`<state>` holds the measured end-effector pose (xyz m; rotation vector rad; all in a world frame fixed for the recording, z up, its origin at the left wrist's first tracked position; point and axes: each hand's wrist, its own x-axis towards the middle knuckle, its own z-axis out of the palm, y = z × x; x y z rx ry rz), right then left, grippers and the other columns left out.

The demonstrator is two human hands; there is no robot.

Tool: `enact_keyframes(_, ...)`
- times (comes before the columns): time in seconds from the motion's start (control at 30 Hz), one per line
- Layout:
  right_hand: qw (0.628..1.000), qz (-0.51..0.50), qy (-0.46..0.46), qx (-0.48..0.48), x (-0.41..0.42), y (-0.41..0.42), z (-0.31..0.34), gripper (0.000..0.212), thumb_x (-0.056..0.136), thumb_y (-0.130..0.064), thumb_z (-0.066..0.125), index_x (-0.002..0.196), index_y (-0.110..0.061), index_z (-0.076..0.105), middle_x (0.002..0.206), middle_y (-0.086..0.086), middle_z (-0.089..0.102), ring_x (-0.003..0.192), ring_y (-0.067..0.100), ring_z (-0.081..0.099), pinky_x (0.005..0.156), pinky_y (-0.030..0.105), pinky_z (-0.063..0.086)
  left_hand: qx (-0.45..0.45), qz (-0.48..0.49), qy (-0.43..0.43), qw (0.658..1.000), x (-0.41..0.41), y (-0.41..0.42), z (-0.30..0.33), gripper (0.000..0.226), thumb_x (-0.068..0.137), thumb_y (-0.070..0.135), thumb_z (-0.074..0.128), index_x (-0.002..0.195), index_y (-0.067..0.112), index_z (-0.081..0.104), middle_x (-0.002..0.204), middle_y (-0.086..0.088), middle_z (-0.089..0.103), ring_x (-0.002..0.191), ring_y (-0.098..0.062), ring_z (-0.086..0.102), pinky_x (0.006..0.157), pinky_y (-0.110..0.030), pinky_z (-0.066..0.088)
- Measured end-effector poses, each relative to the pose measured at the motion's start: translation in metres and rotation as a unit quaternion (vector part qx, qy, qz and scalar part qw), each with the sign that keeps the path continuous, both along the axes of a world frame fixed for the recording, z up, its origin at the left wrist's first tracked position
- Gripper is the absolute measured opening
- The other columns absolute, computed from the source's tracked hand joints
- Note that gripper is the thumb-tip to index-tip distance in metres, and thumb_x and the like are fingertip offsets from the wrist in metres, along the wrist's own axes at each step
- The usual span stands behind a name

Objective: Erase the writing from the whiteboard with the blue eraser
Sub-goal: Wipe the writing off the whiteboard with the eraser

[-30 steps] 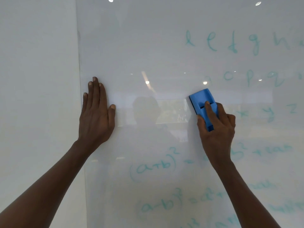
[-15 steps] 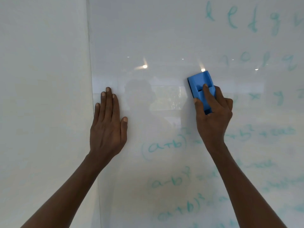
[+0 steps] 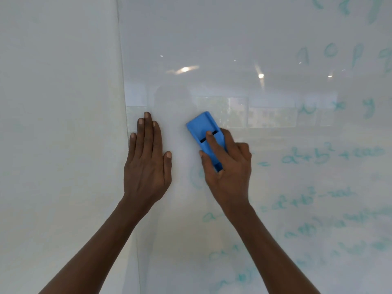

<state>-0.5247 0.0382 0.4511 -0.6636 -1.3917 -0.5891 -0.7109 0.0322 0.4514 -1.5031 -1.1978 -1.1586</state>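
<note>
A glossy whiteboard (image 3: 233, 35) fills the view, with faint teal writing (image 3: 314, 155) of letters and algebra formulas on its right and lower parts. My right hand (image 3: 229, 168) grips the blue eraser (image 3: 203, 132) and holds it against the board, index finger laid along its back. The eraser sits tilted, its top leaning left. My left hand (image 3: 148, 158) lies flat on the board near its left edge, fingers straight and pointing up, a short gap left of the eraser. Part of a formula is hidden under my right hand.
Left of the board's vertical edge (image 3: 125, 124) is a plain pale wall (image 3: 59, 124). Ceiling lights and a window reflect in the board's surface (image 3: 261, 76). The board's upper left area (image 3: 191, 28) carries no writing.
My right hand has slid the eraser left and down, close to my left hand, over the start of the top formula. The view has shifted right and down along the board.
</note>
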Motion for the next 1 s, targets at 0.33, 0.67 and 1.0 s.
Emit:
enact_keyframes(0.33,0.999,-0.046,-0.021,-0.009,-0.035,-0.015,-0.061,0.034,0.093,-0.028,0.066,0.125,-0.015,0.069,0.128,0.014,0.064,0.089,0.025,0.057,0.079,0.035,0.049,0.007,0.000,-0.020,1.000,0.003,0.004,-0.015,0.064,0.106,0.022,0.033,0.161,-0.003,0.013,0.170,-0.017,0.004,0.159,-0.029,0.002,0.130,-0.038,0.002)
enact_keyframes(0.67,0.988,-0.095,-0.106,0.064,-0.008,0.002,-0.063,0.032,0.091,-0.023,0.069,0.122,-0.015,0.071,0.123,0.017,0.067,0.084,0.027,0.062,0.074,0.036,0.049,0.010,0.017,-0.014,1.000,0.002,0.005,-0.016,0.065,0.105,0.024,0.032,0.161,-0.003,0.011,0.170,-0.021,0.007,0.160,-0.030,0.002,0.130,-0.041,0.005)
enact_keyframes(1.0,0.987,-0.090,-0.101,0.082,0.039,0.010,-0.048,0.029,0.089,-0.020,0.069,0.118,-0.014,0.073,0.125,0.017,0.066,0.077,0.032,0.060,0.072,0.040,0.049,0.017,0.021,-0.014,1.000,0.005,0.002,-0.016,0.065,0.104,0.021,0.034,0.160,-0.007,0.014,0.169,-0.021,0.007,0.160,-0.029,0.000,0.130,-0.043,0.007)
